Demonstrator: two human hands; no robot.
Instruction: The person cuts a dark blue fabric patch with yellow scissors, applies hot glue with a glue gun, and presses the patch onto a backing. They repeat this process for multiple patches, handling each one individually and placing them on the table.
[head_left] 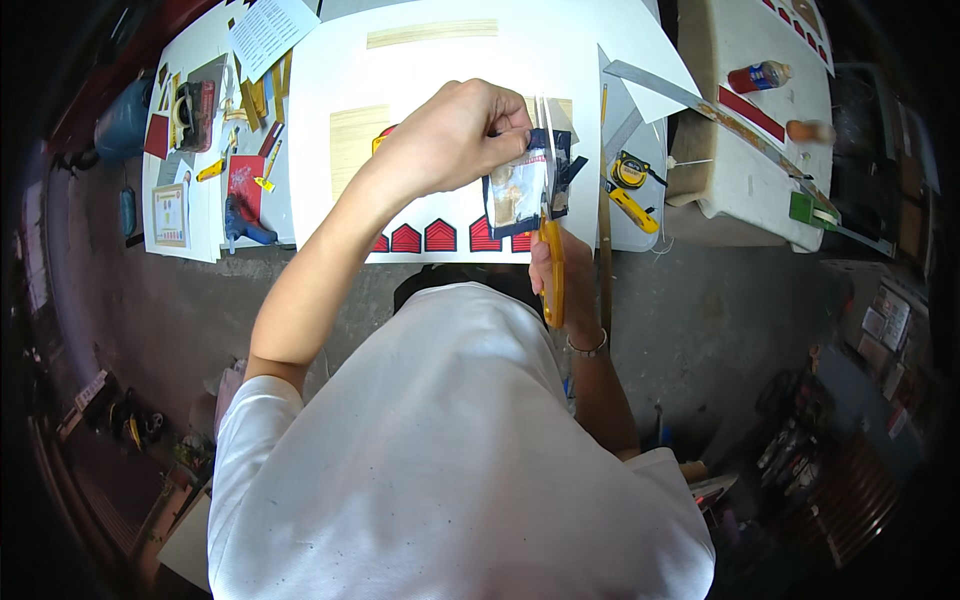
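My left hand pinches the upper edge of a small piece of fabric with dark navy borders and a whitish, stained face. It is held up over the white board. In my right hand is a pair of scissors with yellow handles, blades pointing away from me. The blades run along the right part of the fabric, where a dark strip sticks out to the side. Below the hands, several red house-shaped patches with dark edges lie in a row on the board, partly hidden by the fabric.
Pale wood strips lie on the board. To the right are a tape measure, a yellow utility knife, a long metal ruler and a bottle. A blue glue gun and a red sheet lie left.
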